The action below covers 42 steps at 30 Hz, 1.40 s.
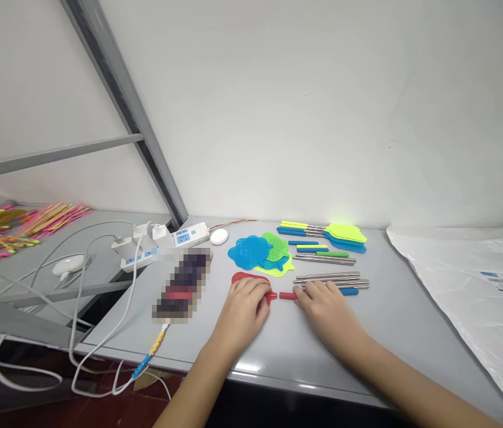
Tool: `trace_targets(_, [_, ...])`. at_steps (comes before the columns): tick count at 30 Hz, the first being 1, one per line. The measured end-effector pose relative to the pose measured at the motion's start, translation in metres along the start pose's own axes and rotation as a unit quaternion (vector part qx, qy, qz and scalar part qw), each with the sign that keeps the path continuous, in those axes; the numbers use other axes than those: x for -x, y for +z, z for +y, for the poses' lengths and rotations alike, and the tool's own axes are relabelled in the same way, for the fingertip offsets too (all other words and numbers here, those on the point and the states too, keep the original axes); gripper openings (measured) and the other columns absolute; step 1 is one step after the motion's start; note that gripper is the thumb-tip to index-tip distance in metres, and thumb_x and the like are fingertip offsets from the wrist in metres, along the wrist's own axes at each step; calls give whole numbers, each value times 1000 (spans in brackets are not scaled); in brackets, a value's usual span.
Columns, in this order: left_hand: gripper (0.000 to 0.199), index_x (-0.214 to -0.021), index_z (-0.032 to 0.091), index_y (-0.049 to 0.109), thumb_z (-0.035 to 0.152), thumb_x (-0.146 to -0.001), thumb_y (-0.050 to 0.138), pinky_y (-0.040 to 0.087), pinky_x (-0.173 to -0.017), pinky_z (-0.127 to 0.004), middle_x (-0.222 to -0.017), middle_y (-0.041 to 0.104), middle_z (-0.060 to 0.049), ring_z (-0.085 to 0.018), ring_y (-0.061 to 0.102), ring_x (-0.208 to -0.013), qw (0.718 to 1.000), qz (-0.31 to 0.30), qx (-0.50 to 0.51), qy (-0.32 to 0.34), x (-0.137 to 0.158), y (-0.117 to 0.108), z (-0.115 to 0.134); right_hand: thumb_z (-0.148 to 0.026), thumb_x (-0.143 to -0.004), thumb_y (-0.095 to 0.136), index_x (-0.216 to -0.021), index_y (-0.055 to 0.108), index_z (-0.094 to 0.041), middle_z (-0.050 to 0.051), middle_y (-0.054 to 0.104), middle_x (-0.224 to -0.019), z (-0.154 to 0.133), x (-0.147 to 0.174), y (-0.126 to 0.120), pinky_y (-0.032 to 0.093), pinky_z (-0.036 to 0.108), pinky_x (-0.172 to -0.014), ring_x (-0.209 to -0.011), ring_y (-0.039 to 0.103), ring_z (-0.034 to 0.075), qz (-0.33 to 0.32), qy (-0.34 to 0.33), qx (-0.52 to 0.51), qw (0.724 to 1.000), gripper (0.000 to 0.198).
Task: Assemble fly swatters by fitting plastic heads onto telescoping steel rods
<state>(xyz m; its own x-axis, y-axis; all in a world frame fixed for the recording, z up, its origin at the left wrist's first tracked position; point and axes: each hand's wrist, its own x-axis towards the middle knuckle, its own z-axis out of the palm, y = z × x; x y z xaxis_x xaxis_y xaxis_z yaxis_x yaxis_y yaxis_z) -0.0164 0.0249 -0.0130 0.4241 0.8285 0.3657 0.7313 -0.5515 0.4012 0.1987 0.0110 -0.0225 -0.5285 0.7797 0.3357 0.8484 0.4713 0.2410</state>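
Observation:
My left hand [244,306] lies over a red fly swatter head [246,276], its fingers bent down onto it. The head's narrow socket sticks out past my thumb, pointing right. Across a small gap, my right hand [329,312] has closed fingers on a red handle [287,295], whose far end they hide. Just behind the right fingers lie steel rods [334,276], and a blue handle [349,292] peeks out to their right. Behind the left hand, blue mesh swatter heads [251,252] overlap a green head [278,246] and a yellow one [280,272].
Whole fly swatters [344,232] lie along the back, with loose handles [331,254] in front. To the left are a phone [183,284], a charging cable [155,342], a power strip [191,235] and a white round disc [219,237]. White plastic packaging [469,285] covers the right side.

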Motion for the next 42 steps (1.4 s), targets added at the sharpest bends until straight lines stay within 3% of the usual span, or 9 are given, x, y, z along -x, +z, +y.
trace_targets(10, [35,-111,23,60,7,-83,47,44,-96,-41,-111,65,-5,-21,57,-106,999,18,42,-10,0,1,-1,-7,-86,53,-108,63,-16,6,62,-82,-9,-9,-1,31,35,-70,-78,54,22,-4,7,-7,1000,26])
trace_targets(23, [25,-105,22,64,13,-85,51,46,-96,-41,-109,66,-5,-21,57,-106,996,30,79,-23,-2,2,-3,-14,-90,53,-105,65,-17,6,61,-79,-11,-13,-3,29,35,-69,-77,55,22,-17,23,-14,999,20])
trace_targets(26, [24,-103,22,65,14,-85,51,48,-94,-41,-109,66,-5,-21,58,-106,995,41,91,-23,-4,0,-1,-26,-94,51,-113,63,-19,5,61,-81,-3,-14,-7,31,34,-69,-77,56,21,-1,43,-55,998,24])
trace_targets(29, [23,-103,23,65,15,-87,50,47,-96,-40,-111,65,-5,-20,57,-107,994,44,101,-16,-7,-2,1,-30,-96,46,-120,60,-22,5,61,-81,24,-9,-9,33,32,-66,-72,56,19,14,94,-79,992,30])
trace_targets(35, [23,-102,21,64,17,-88,47,47,-92,-37,-108,67,-5,-21,59,-104,994,59,93,-20,-54,-12,5,-26,-94,45,-87,71,-25,5,61,-81,91,6,-10,36,29,-58,-70,58,19,-50,161,-151,974,27])
trace_targets(39, [25,-101,22,65,16,-87,45,49,-79,-31,-98,68,-2,-19,62,-89,996,-12,82,19,-103,-18,14,-26,-92,48,-84,70,-27,3,61,-84,103,10,-12,41,29,-62,-73,59,18,-83,154,-233,956,24])
trace_targets(42, [23,-96,23,66,17,-87,45,49,-76,-28,-93,68,-1,-17,62,-83,994,-28,92,56,-119,-14,23,-25,-91,48,-83,70,-26,2,61,-84,104,13,-12,43,29,-65,-76,59,17,-88,140,-270,949,23])
